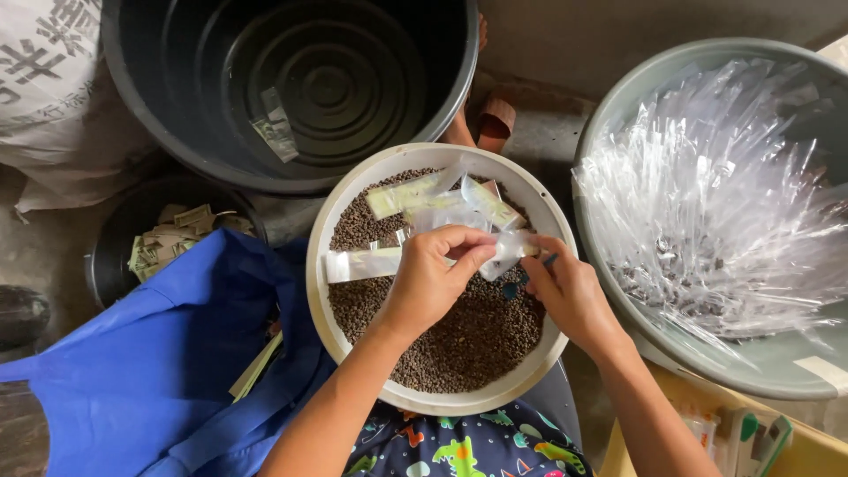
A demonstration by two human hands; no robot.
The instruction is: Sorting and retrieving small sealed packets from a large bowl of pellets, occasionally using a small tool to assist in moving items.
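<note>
We see the left hand [431,281] and the right hand [565,291] meeting over a white bowl [353,190] of small brown seeds [468,340]. Both pinch 1 small clear plastic packet [508,250] between thumb and fingertips, fingers narrow around it. The packet sits just right of the bowl's centre, toward 2 o'clock. More clear packets [415,196] lie on the seeds at 12 o'clock. At 3 o'clock, a grey basin [777,367] holds a heap of clear sleeves [715,194]. At 11 o'clock stands a dark tub [300,79]; at 8 o'clock lies blue cloth [177,353].
</note>
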